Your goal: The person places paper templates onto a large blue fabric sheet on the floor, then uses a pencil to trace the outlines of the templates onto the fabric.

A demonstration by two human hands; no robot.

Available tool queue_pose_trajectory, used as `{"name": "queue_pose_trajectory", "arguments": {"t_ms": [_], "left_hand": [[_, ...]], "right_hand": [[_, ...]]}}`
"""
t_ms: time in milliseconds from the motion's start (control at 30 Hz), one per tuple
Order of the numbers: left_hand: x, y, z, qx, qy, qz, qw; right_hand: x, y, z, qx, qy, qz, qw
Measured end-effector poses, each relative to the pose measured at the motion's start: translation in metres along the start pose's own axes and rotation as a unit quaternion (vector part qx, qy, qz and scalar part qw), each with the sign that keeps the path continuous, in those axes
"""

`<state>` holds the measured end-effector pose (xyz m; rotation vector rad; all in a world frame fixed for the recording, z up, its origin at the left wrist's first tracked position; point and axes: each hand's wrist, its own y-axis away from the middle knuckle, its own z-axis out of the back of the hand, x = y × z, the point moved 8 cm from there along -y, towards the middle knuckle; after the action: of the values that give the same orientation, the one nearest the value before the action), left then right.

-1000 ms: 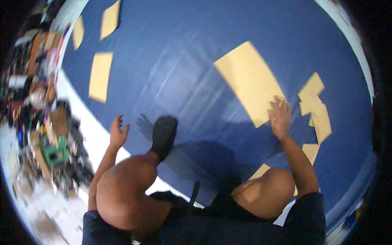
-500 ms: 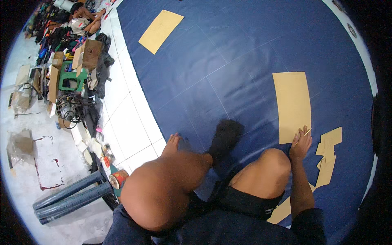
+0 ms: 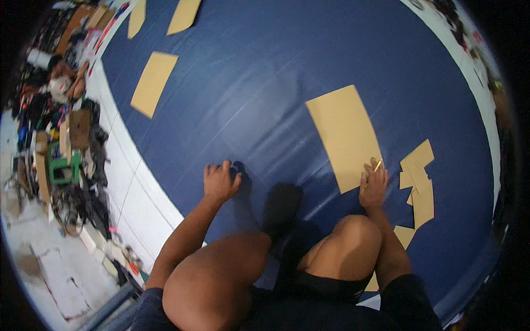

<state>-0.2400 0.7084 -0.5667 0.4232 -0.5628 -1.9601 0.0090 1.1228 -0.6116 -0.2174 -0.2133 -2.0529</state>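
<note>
A wide sheet of dark blue fabric (image 3: 243,83) spreads before me, marked with thin pale lines. On it lies a large tan card piece (image 3: 345,138), roughly rectangular. My right hand (image 3: 375,185) rests at that card's near right corner, with a thin yellowish pencil (image 3: 378,165) tucked between its fingers. My left hand (image 3: 221,181) is over the fabric left of centre, empty, fingers apart and slightly bent; its shadow falls just to the right. Several smaller tan card pieces (image 3: 424,193) with notched edges overlap to the right of my right hand.
More tan cards (image 3: 155,84) lie at the far left of the fabric. White floor tiles (image 3: 138,182) border its left edge. Beyond them are a green plastic stool (image 3: 64,168), cardboard boxes (image 3: 79,128), heaped items and a seated person (image 3: 65,83). My bent knees (image 3: 359,234) frame the near side.
My left hand has moved forward and right, from the fabric's left edge onto the fabric. My right hand stays at the card's corner with the pencil. The view has turned and shifted.
</note>
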Motion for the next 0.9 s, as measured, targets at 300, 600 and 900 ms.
{"name": "queue_pose_trajectory", "arguments": {"t_ms": [300, 600, 900], "left_hand": [[-0.132, -0.084, 0.053, -0.151, -0.065, -0.242, 0.956], [-0.232, -0.173, 0.102, -0.104, -0.068, -0.272, 0.954], [-0.309, -0.237, 0.134, -0.138, -0.051, -0.365, 0.920]], "right_hand": [[0.006, -0.002, 0.012, -0.021, -0.045, -0.001, 0.999], [-0.001, 0.001, 0.017, -0.049, -0.040, -0.009, 0.998], [0.003, -0.002, 0.017, -0.052, -0.045, -0.011, 0.998]]}}
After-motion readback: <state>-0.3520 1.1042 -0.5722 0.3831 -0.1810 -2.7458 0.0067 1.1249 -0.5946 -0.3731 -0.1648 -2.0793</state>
